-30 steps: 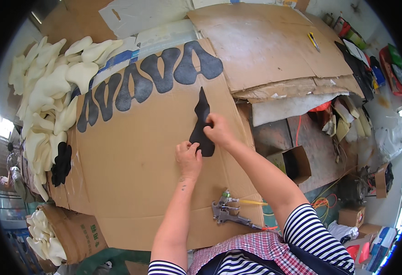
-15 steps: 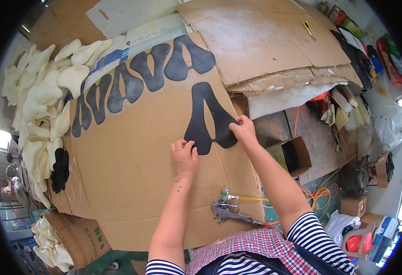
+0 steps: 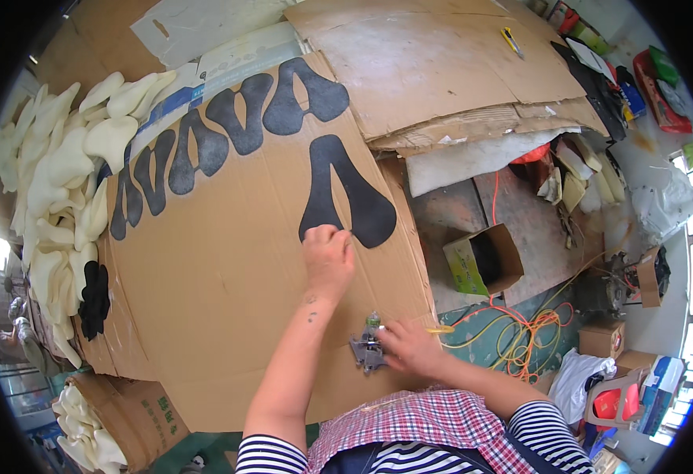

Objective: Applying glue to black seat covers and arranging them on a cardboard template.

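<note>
A black cut-out piece (image 3: 371, 207), two-lobed with a narrow slot, lies flat on the cardboard sheet (image 3: 228, 308). My left hand (image 3: 329, 257) is closed over its lower edge and covers part of the left lobe; whether the fingertips pinch anything is hidden. Lower right, near the sheet's edge, a metal spray gun (image 3: 368, 349) lies with my right hand (image 3: 411, 346) closed round its handle side. Its yellow hose (image 3: 441, 330) shows beyond the hand. Several similar black pieces (image 3: 198, 150) lie in a row along the sheet's far left side.
Cream foam-like pads (image 3: 66, 174) are heaped at the left, with a black glove (image 3: 93, 300) beside them. A yellow utility knife (image 3: 512, 43) lies on stacked cardboard (image 3: 433, 63). An open box (image 3: 484, 261) and tangled orange hoses (image 3: 532, 340) are at the right.
My right hand has left the black piece and moved down to the spray gun. My left hand has shifted slightly right along the piece's lower edge and curled more tightly.
</note>
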The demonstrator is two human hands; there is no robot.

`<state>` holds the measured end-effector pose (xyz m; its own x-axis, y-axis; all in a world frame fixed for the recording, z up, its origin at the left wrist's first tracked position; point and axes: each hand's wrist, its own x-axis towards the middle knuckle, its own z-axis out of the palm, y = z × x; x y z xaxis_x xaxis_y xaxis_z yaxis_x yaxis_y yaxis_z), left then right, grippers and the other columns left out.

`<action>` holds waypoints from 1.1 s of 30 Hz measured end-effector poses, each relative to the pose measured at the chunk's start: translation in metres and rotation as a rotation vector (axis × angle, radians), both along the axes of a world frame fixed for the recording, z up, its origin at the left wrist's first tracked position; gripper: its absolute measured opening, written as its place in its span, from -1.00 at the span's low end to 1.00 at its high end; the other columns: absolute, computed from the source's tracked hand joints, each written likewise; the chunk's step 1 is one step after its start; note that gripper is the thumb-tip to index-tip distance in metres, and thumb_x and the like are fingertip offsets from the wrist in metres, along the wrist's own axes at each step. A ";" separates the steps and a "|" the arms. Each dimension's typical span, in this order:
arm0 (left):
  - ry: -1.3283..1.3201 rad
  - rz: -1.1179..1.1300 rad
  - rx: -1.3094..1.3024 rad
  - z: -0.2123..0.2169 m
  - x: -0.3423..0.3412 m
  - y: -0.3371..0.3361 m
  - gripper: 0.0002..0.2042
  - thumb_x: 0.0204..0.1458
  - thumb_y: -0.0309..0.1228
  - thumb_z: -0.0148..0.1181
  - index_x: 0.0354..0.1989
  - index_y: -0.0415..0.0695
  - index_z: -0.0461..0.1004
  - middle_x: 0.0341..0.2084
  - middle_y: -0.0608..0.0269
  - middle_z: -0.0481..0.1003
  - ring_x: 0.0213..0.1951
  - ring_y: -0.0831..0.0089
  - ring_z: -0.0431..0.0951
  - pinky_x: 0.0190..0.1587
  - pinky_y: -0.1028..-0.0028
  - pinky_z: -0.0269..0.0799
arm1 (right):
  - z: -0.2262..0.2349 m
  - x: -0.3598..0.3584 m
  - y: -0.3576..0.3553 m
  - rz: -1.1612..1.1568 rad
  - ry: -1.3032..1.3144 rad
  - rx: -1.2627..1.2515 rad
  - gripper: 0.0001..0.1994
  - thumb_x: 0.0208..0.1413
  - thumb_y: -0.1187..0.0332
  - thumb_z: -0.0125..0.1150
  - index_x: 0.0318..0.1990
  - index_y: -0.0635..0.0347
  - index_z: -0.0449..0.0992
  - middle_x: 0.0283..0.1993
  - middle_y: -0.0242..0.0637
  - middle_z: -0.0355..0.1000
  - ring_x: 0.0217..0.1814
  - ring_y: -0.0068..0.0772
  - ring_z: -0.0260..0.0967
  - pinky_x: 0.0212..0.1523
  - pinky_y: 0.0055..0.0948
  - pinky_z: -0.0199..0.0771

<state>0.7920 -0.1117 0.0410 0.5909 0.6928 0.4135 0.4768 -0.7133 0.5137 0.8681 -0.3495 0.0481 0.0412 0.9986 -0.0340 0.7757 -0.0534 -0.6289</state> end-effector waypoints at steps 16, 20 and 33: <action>0.188 -0.102 -0.025 -0.012 0.008 -0.019 -0.68 -0.20 -0.43 0.27 -0.18 -0.10 0.50 -0.22 0.20 0.37 -0.08 0.18 0.33 -0.08 0.22 0.29 | 0.025 0.011 -0.048 -0.234 0.272 -0.054 -0.29 -0.20 0.46 0.29 0.24 0.09 0.24 -0.04 -0.06 0.36 0.00 -0.05 0.37 -0.02 -0.19 0.41; 0.271 -0.140 -0.091 -0.008 0.001 -0.022 -0.61 -0.16 -0.42 0.27 -0.06 -0.11 0.49 -0.14 0.21 0.37 -0.02 0.17 0.32 0.01 0.23 0.32 | 0.146 0.050 -0.062 -0.355 0.657 -0.017 -0.32 -0.02 0.57 0.18 0.32 0.07 0.14 -0.10 -0.24 0.41 -0.05 -0.33 0.42 0.01 -0.31 0.41; 0.268 -0.132 -0.091 -0.009 0.001 -0.023 -0.63 -0.19 -0.47 0.24 -0.10 -0.14 0.50 -0.18 0.18 0.38 -0.05 0.17 0.32 -0.03 0.23 0.33 | 0.217 0.050 -0.053 -0.418 0.642 0.189 -0.39 -0.01 0.57 0.26 0.25 0.33 0.22 -0.27 -0.36 0.42 -0.24 -0.59 0.37 -0.21 -0.58 0.39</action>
<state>0.7931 -0.1344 0.0324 0.7575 0.6302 0.1705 0.5105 -0.7345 0.4472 0.9184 -0.4020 0.2646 0.4440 0.8960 -0.0095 0.1968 -0.1078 -0.9745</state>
